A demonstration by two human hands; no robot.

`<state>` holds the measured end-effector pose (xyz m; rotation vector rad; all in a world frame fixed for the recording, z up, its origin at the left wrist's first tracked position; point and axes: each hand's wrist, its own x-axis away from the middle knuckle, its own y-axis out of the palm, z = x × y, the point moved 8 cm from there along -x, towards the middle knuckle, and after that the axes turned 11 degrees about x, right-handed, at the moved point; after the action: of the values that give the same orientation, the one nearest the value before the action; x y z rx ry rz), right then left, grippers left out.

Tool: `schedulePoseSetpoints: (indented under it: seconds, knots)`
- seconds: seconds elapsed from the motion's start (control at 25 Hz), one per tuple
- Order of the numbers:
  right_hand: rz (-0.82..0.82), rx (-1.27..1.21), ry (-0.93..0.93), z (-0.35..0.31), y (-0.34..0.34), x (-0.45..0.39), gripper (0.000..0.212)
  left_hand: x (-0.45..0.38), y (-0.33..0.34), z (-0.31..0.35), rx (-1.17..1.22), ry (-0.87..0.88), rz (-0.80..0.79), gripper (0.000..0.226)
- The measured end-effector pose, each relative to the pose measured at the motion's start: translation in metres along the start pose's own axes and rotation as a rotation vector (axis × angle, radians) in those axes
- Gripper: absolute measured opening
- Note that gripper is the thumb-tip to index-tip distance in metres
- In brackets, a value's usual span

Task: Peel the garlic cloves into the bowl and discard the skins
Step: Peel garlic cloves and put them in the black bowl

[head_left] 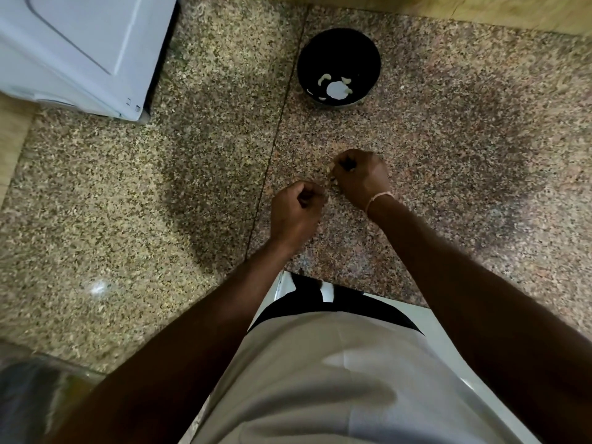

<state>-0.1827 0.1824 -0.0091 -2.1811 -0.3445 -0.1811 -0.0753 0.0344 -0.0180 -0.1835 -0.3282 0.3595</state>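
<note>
While both hands, left [296, 208] and right [360, 177], curl round a garlic clove [330, 176] above the counter [448, 155], peeling seems underway; next, the bared clove should go into the bowl [339, 67] beyond.

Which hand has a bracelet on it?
The right hand, the one farther up the counter and nearer the black bowl. A thin pale band circles its wrist; the left hand has a bare wrist.

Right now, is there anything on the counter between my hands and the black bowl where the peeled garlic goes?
Nothing visible. Both hands, left hand and right hand, pinch a garlic clove over bare granite counter. The stretch from there to the black bowl, which already holds peeled cloves, shows only bare stone.
</note>
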Motion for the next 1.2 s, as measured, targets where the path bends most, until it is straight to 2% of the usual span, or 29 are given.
schedulePoseSetpoints:
  seconds: [0.2,0.4,0.48,0.6,0.72,0.92,1.12,1.2]
  knots:
    - [-0.021,0.076,-0.038,-0.013,0.010,-0.010,0.015,0.004,-0.012,0.003,-0.082,0.015,0.090,0.005]
    - [0.004,-0.018,-0.038,0.006,-0.004,-0.009,0.011,0.007,-0.013,-0.005,-0.221,-0.044,0.114,0.005]
    - [0.022,0.104,-0.131,0.007,-0.010,-0.003,0.018,0.008,-0.005,-0.008,-0.233,-0.082,0.070,0.009]
    - [-0.004,0.409,-0.365,-0.003,0.005,0.021,0.023,0.006,0.015,-0.009,-0.233,-0.158,-0.034,0.016]
    - [-0.098,0.477,-0.500,-0.012,0.020,0.039,0.024,0.002,0.027,-0.001,-0.277,-0.125,-0.063,0.019]
    - [-0.055,0.507,-0.444,-0.009,0.008,0.021,0.034,0.011,0.009,-0.010,-0.273,-0.171,0.038,0.016]
    - [-0.129,0.521,-0.582,-0.021,0.022,0.055,0.037,0.018,0.007,-0.014,-0.284,-0.204,0.045,0.024]
    - [-0.115,0.461,-0.502,-0.013,0.016,0.056,0.040,0.018,0.008,-0.013,-0.278,-0.201,0.058,0.024]
